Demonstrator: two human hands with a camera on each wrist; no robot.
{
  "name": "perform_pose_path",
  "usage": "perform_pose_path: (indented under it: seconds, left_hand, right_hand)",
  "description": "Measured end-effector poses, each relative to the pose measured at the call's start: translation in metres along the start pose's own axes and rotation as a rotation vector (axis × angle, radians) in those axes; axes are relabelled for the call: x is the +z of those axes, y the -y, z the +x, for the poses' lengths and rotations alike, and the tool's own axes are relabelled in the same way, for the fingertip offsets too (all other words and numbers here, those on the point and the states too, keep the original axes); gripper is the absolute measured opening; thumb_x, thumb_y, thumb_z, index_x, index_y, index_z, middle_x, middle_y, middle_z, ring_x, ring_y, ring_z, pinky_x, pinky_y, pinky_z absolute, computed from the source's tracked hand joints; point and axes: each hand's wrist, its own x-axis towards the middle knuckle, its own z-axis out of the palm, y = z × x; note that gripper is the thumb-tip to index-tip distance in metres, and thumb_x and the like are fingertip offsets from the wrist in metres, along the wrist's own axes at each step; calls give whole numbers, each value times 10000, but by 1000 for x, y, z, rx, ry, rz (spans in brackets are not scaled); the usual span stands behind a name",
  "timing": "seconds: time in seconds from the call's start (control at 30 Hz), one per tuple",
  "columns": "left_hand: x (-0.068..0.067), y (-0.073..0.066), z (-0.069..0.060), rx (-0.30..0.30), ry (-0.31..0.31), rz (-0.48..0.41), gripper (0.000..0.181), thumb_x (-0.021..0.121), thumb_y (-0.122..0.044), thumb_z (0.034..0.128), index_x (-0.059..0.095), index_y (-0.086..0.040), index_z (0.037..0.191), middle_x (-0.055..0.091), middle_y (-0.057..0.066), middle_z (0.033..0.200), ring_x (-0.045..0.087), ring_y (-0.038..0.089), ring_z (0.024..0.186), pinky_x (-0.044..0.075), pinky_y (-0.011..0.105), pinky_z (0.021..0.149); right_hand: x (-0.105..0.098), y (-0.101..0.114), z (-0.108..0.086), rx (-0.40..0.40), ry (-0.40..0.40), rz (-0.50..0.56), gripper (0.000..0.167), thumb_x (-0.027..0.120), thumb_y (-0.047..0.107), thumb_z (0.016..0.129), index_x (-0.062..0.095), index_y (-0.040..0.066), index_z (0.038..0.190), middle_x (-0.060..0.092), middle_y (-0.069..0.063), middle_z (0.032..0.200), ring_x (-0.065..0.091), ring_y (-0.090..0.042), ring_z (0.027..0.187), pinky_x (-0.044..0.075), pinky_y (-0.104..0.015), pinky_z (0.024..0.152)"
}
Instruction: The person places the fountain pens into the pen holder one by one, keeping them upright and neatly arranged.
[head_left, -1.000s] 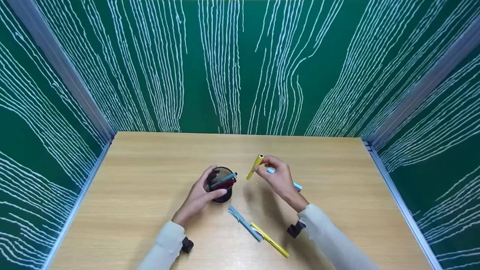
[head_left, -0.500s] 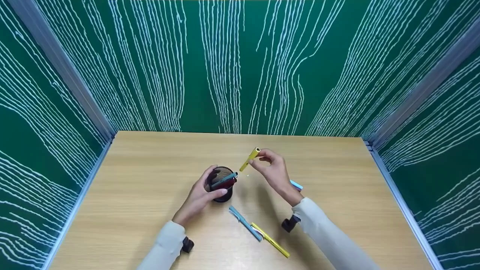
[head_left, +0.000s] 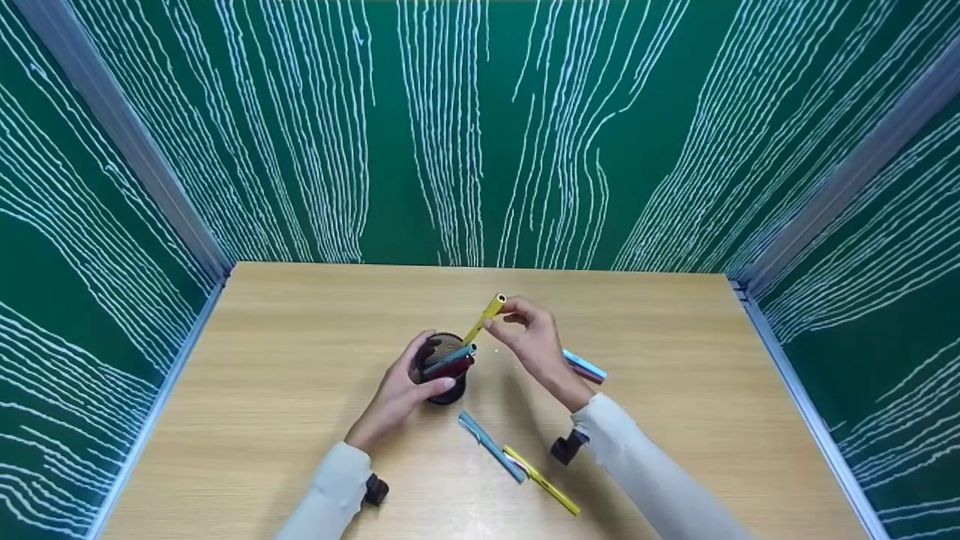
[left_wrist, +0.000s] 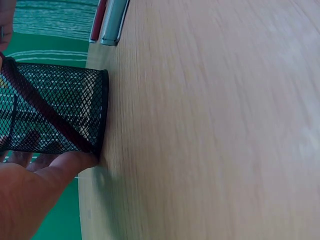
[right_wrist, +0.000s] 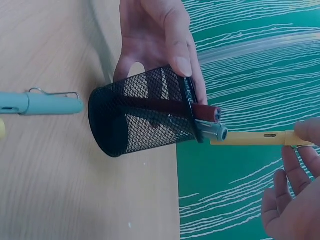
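Left hand, head view: the left hand (head_left: pixel 396 384) curls round a round black wire-mesh cup (head_left: pixel 452 393), which stands on the pale wood-grain table (head_left: pixel 300 360).
Right hand, head view: the right hand (head_left: pixel 534 346) pinches a slim yellow pen (head_left: pixel 484 318) between thumb and fingers, at its ten o'clock.
Pen to cup, head view: the pen hangs toward the cup's one o'clock, long axis slanting one to seven, lower end by the rim (contact I cannot tell); the right hand is nearer it.
Loose pens, head view: a teal pen (head_left: pixel 491 448) and a second yellow pen (head_left: pixel 541 480) lie near the cup's five o'clock.
Mesh wall, left wrist view: the left hand sits at seven o'clock against it.
Cup mouth, right wrist view: it faces three o'clock; a dark red pen (right_wrist: pixel 207 111) and a blue-green pen (right_wrist: pixel 212 131) poke out, the pinched pen's end just beside the latter, axis nearly nine to three.
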Motion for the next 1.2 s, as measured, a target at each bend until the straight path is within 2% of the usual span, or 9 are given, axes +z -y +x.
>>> perform_pose_path:
  seconds: [0.13,0.37,0.53,0.67,0.83,1.03,1.2]
  left_hand:
    - [-1,0,0,7,-2,9,957,897,-188,933,358,-124,1721,473,176,1675,416,404,1564,248,571,1328]
    - [-1,0,1,7,-6,15,973,902,-195,929,348,-115,1725,470,167,1679,425,396,1560,252,564,1329]
    - [-1,-1,1,-3,0,-39,950,900,-168,933,367,-164,1720,473,148,1677,440,353,1550,268,534,1327]
    - [0,0,2,-6,5,-65,955,896,-149,936,356,-155,1723,473,150,1674,446,345,1547,278,519,1325]
    - [-1,2,2,-7,-1,-45,968,899,-170,934,346,-151,1729,470,151,1677,445,354,1550,278,521,1326]
    - [-1,3,1,-13,-10,1,960,907,-202,930,370,-182,1724,446,136,1704,414,349,1578,244,508,1341]
    - [-1,3,0,-18,-14,16,946,904,-204,933,380,-187,1721,437,136,1713,402,351,1587,229,517,1345]
  right_hand:
    - [3,-2,-1,21,21,9,147,842,43,945,801,32,1086,761,-72,1118,672,-286,1124,562,-529,1067]
    - [6,-12,-4,82,39,-32,133,844,49,936,803,47,1062,758,-62,1090,674,-314,1135,569,-434,1016]
    - [8,-18,-5,77,59,-38,119,840,52,927,811,52,1042,757,-38,1049,667,-312,1123,573,-403,996]
    - [10,-23,-4,66,68,-42,106,838,54,920,811,52,1022,758,-32,1034,679,-286,1089,582,-370,951]
    - [12,-29,-5,65,89,-56,102,835,74,933,812,58,1031,768,-35,1050,688,-263,1089,591,-415,973]
    - [12,-35,-9,101,108,-72,124,841,85,947,818,94,1069,771,-34,1076,685,-256,1079,597,-430,994]
    - [11,-37,-12,96,111,-67,161,849,64,936,825,66,1096,781,-66,1092,688,-273,1075,584,-524,1034]
